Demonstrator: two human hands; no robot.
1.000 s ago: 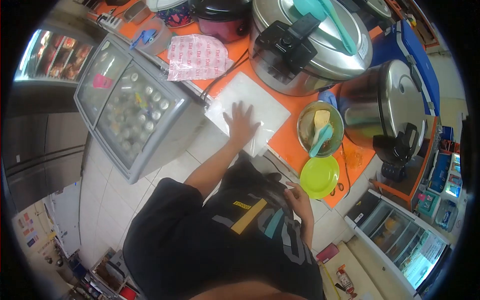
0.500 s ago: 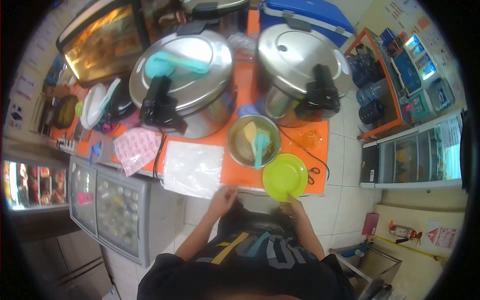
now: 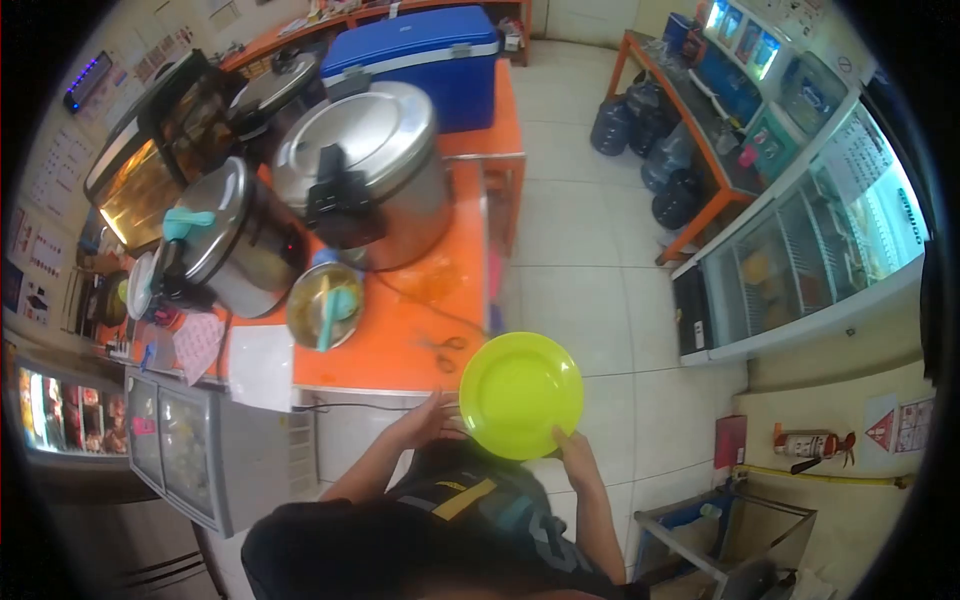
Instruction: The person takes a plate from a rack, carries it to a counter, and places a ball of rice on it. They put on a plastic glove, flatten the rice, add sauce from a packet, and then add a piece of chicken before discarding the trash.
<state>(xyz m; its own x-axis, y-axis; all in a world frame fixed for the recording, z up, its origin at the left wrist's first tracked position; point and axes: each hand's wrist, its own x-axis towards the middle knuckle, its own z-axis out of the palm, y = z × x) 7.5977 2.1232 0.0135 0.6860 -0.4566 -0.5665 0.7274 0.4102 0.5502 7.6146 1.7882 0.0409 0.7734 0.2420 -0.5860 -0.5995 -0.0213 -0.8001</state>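
A lime-green plate (image 3: 522,395) is held off the table's front right corner, its empty upper face turned to me. My right hand (image 3: 576,458) grips its lower right rim, thumb on top. Beside the left rim is my left hand (image 3: 430,420), its fingers stretched out and their tips right at the plate's edge. Scissors (image 3: 445,353) with dark handles lie on the orange table (image 3: 385,365) near the plate. Farther left, a metal bowl (image 3: 300,310) holds a turquoise scoop (image 3: 341,304) and a pale wooden-looking paddle.
Large lidded steel cookers (image 3: 360,150) stand behind the bowl, and a blue cooler (image 3: 410,60) sits behind them. White plastic sheeting (image 3: 262,365) lies at the table's front left. Tiled floor (image 3: 580,220) runs along the right, toward a glass-door fridge (image 3: 810,250).
My view has swung to the right. The plate has come up off the table and past its right corner in my right hand. My left hand has moved over to the plate's left side.
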